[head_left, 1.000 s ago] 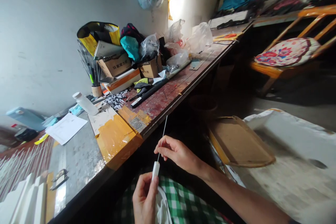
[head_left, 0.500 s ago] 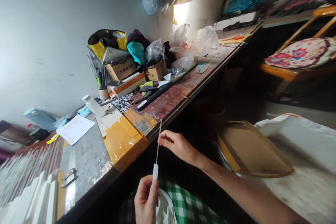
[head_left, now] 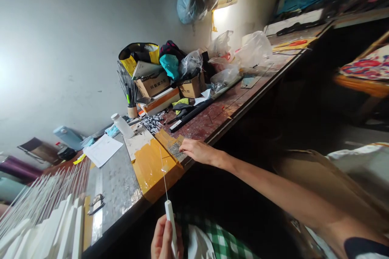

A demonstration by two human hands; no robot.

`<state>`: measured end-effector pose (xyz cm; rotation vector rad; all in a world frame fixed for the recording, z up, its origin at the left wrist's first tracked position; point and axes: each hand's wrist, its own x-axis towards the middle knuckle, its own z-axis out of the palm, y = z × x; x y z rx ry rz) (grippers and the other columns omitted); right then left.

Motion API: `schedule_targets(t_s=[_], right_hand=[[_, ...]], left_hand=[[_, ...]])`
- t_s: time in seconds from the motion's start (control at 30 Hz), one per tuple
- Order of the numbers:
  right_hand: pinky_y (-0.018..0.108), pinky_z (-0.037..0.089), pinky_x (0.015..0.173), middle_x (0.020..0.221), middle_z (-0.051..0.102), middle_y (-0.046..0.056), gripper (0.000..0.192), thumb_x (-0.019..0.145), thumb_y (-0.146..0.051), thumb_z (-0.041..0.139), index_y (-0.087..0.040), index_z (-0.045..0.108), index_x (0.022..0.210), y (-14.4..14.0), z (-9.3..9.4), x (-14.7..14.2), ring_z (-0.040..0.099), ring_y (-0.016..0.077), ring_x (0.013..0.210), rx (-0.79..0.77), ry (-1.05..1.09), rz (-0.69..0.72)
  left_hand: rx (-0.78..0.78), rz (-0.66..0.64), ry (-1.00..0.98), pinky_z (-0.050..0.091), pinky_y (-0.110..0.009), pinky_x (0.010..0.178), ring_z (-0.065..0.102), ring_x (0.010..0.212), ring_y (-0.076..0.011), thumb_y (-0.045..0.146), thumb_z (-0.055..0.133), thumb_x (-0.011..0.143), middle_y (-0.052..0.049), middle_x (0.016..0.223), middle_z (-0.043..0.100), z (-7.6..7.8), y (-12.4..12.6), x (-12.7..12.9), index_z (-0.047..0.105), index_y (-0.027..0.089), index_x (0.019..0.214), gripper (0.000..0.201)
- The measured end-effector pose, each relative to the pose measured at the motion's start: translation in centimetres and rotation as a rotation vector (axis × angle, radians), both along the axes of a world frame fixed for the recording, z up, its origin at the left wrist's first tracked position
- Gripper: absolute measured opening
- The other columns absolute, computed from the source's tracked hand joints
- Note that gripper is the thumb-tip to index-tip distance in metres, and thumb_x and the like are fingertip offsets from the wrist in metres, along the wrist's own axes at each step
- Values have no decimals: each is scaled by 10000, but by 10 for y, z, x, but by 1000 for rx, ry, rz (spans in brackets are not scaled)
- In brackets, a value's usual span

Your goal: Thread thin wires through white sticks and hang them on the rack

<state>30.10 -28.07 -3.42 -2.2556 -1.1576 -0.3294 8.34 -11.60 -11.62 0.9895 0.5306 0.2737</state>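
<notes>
Near the bottom middle, my left hand (head_left: 164,236) is closed around a white square-sided stick (head_left: 170,218). A thin pale rod (head_left: 165,184) rises from the stick's upper end, its tip over the taped bench edge. My right hand (head_left: 197,150) reaches to the front of the bench, fingers pinched together at a grey gritty patch (head_left: 174,147). A thin dark wire-like piece (head_left: 170,156) runs across the yellow-brown tape (head_left: 152,166) to those fingertips. I cannot make out whether they grip it.
At lower left lie many white sticks (head_left: 60,226) with thin rods. A white bottle (head_left: 122,125), a paper sheet (head_left: 102,150) and a pile of small black-and-white pieces (head_left: 152,122) are on the bench. Cardboard boxes (head_left: 153,83) stand behind; a chair (head_left: 364,68) is at right.
My right hand has left the thin pale rod and moved to the gritty patch on the bench. My left hand still holds the white stick, now tilted leftward. The view has shifted left.
</notes>
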Motion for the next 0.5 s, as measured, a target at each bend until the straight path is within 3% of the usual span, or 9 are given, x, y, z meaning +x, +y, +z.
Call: schedule_targets(t_s=[0.13, 0.27, 0.4, 0.5], right_hand=[[299, 478, 824, 964, 604, 80, 251, 854, 21, 495, -149, 671, 908, 8, 7, 0, 593, 190, 908, -39, 0, -35], [367, 463, 887, 997, 586, 131, 294, 854, 55, 418, -110, 649, 931, 11, 18, -15, 560, 231, 996, 17, 19, -63], [263, 479, 891, 995, 644, 55, 233, 923, -78, 491, -168, 670, 1042, 2, 27, -47, 617, 152, 944, 79, 124, 131], [229, 493, 831, 961, 666, 21, 250, 917, -119, 507, -200, 703, 1050, -6, 26, -73, 644, 131, 891, 139, 354, 331]], left_hand=[[-60, -6, 45, 205, -85, 345, 360, 319, 4, 544, 867, 516, 62, 471, 506, 0, 1, -1, 675, 193, 842, 516], [-30, -34, 81, 214, -125, 340, 338, 324, -13, 565, 848, 536, 62, 471, 478, 6, 4, -6, 697, 181, 872, 533], [42, -132, 33, 182, -160, 336, 305, 310, -27, 649, 766, 597, 26, 457, 505, 18, 11, -15, 738, 145, 883, 580], [92, -191, 13, 183, -164, 343, 296, 314, -31, 657, 733, 638, 12, 430, 505, 27, 16, -21, 752, 129, 870, 578]])
